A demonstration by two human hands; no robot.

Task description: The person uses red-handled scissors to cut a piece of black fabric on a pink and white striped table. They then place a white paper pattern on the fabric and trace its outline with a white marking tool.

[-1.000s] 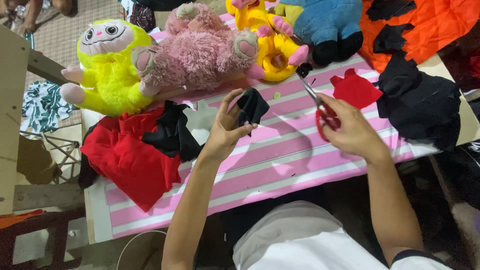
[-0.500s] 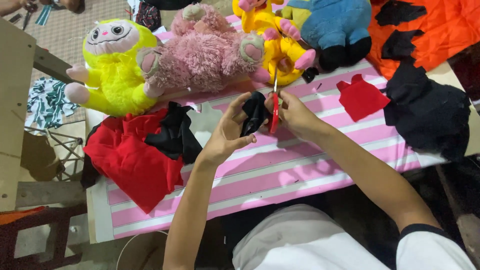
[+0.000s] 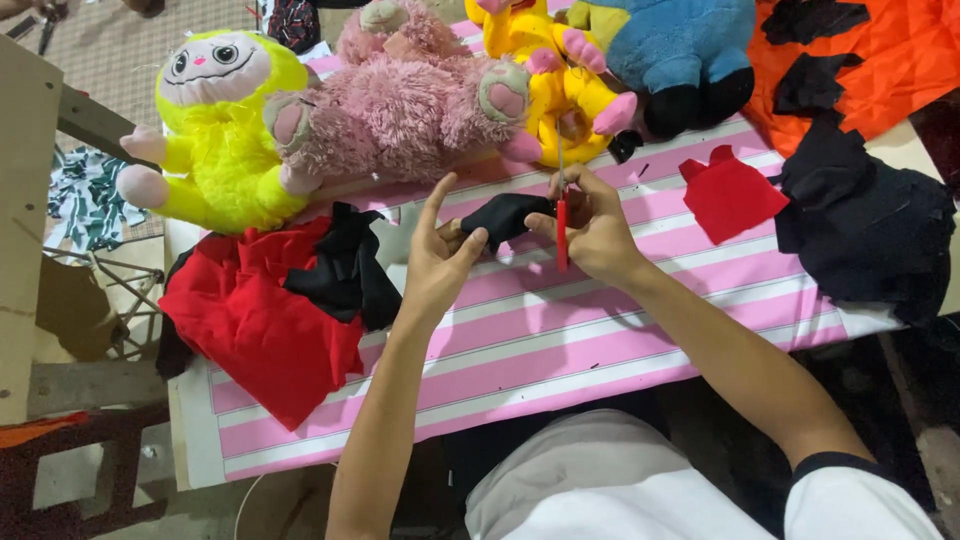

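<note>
Black fabric scrap (image 3: pixel 505 217) now pinched by left hand (image 3: pixel 440 262); right hand (image 3: pixel 590 225) fingers grip red-handled scissors (image 3: pixel 562 225), turned upright.

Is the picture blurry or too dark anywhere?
Head view: mostly sharp and evenly lit; the pink striped cloth and yellow plush toy show clearly. The black fabric pile is so dark its folds vanish, and the floor under the table lies in shadow.

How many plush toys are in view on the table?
4, in a row along the table's far edge: a yellow-green plush at left, a pink shaggy plush beside it, a yellow plush, then a blue plush. Others may lie beyond the frame.
</note>
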